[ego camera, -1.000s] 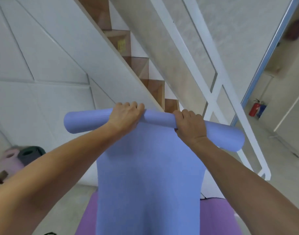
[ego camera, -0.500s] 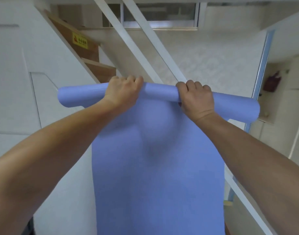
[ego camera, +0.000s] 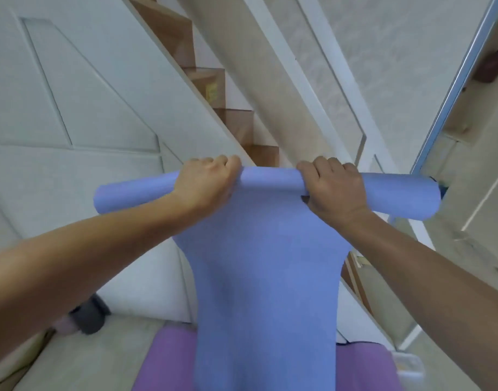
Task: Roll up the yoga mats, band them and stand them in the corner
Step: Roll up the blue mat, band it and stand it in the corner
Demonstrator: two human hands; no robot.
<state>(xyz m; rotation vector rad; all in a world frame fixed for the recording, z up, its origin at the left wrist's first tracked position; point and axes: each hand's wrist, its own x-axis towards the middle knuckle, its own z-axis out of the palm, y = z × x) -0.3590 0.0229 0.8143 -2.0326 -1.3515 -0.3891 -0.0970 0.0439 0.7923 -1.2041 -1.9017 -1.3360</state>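
Note:
A blue yoga mat point(ego camera: 266, 277) hangs in front of me, its top end rolled into a horizontal tube held up at arm's length. My left hand point(ego camera: 206, 184) is closed over the roll left of its middle. My right hand point(ego camera: 333, 189) is closed over it right of the middle. The loose part of the blue mat drops straight down to the floor. A purple yoga mat point(ego camera: 168, 359) lies flat on the floor beneath it. Two rolled mats, a dark grey one point(ego camera: 91, 317) and a pinkish one point(ego camera: 63, 325), sit at the lower left, partly hidden by my left forearm.
A white panelled stair wall point(ego camera: 81, 114) fills the left side, with wooden steps point(ego camera: 239, 125) rising behind the roll. A white railing point(ego camera: 352, 108) slants down on the right. Light floor point(ego camera: 95, 354) shows at the lower left.
My view has tilted back down, so the floor, the purple mat and the rolled mats show again. Both hands keep hold of the blue roll, which sits lower in view.

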